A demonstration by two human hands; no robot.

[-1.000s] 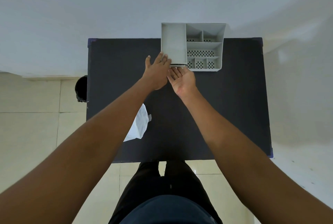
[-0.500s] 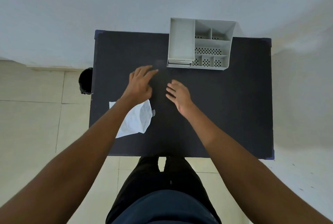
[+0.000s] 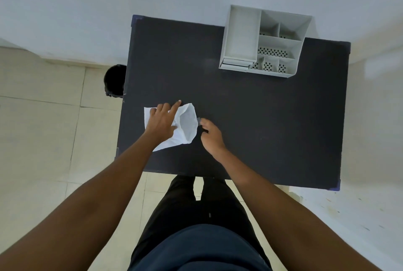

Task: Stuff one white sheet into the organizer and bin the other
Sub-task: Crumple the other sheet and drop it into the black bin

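On the near left part of the black counter [image 3: 250, 118], one white sheet [image 3: 185, 124] is seen lying creased, its right edge curled up off the surface. It is pressed down by the left hand [image 3: 162, 123], whose fingers are spread flat over the paper with the index finger stretched toward the far edge; nothing is clamped by that hand. The right hand [image 3: 210, 134] is held just beside the curled edge with its fingers loosely curled, and whether the paper is actually touched or pinched by it cannot be told. At the far right of the counter the grey organizer [image 3: 265, 40] is standing, and a flat pale layer is visible at the front of its long left compartment; this is judged to be the other sheet, already tucked in, though it cannot be confirmed. Beside the counter's left edge, on the floor, the black bin [image 3: 114, 83] is partly visible, its contents hidden in darkness. The binning step is therefore judged to be what remains: the sheet is yet to be gathered, lifted and carried left to the bin.
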